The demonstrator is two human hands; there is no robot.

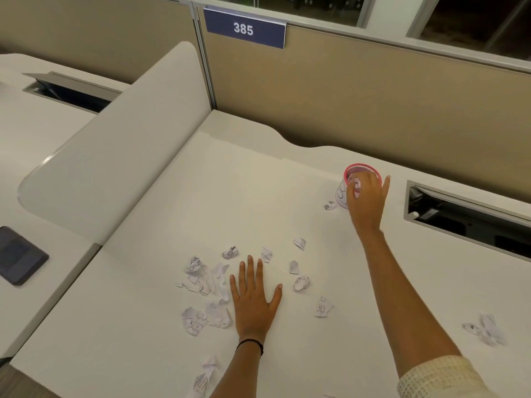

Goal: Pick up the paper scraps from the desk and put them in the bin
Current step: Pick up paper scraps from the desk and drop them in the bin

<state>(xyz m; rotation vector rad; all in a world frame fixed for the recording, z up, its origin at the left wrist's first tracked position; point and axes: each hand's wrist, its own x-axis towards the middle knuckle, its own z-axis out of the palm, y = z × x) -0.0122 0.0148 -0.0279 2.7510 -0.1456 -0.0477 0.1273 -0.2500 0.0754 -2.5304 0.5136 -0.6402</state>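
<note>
Scraps (pixel 207 285) litter white desk (pixel 172 196).

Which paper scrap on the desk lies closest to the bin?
The small scrap just left of the bin, almost at its base. All other scraps lie well nearer the person, around the flat left hand.

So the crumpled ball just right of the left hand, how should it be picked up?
Pinch the ball across its bulging middle, from above. It sits raised and apart from other scraps on the desk, so fingers fit either side.
</note>
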